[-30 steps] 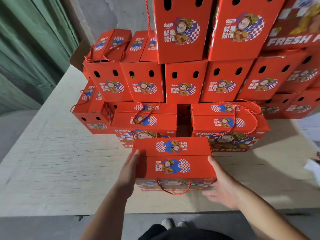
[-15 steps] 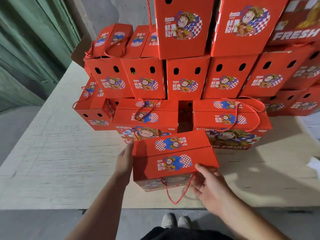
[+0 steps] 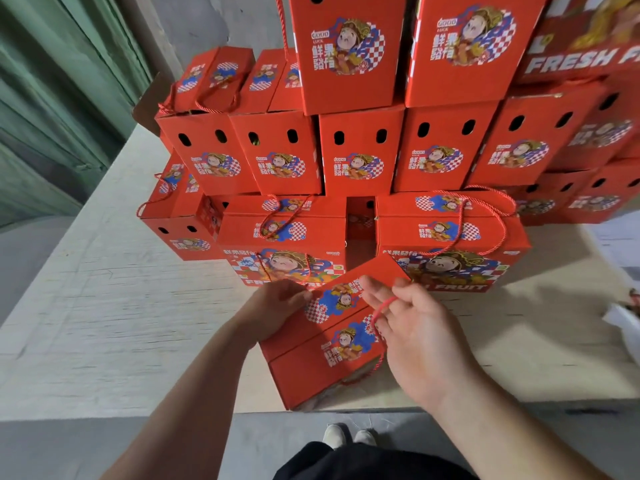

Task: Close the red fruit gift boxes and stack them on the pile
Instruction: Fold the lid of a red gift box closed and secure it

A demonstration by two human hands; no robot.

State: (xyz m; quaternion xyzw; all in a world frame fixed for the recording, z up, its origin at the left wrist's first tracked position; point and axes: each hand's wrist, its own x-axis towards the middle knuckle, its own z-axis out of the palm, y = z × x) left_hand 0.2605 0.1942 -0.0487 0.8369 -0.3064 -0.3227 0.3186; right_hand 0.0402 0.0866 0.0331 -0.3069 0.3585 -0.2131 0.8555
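While the left hand [image 3: 277,308] grips the stiff, light-looking red cardboard gift box [image 3: 329,337] at lower centre, the right hand [image 3: 415,334] hooks its red rope handle [image 3: 382,306], the surest hold.

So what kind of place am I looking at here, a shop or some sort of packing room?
More likely a packing or storage room than a shop. Identical red gift boxes stand piled several tiers high on a bare plywood platform, bare grey wall behind, and both hands are working on one more box.

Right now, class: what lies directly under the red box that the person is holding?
Under the held box shows the pale table, its near edge below the box's corner. Whether the box touches it, or anything lies beneath, is hidden.
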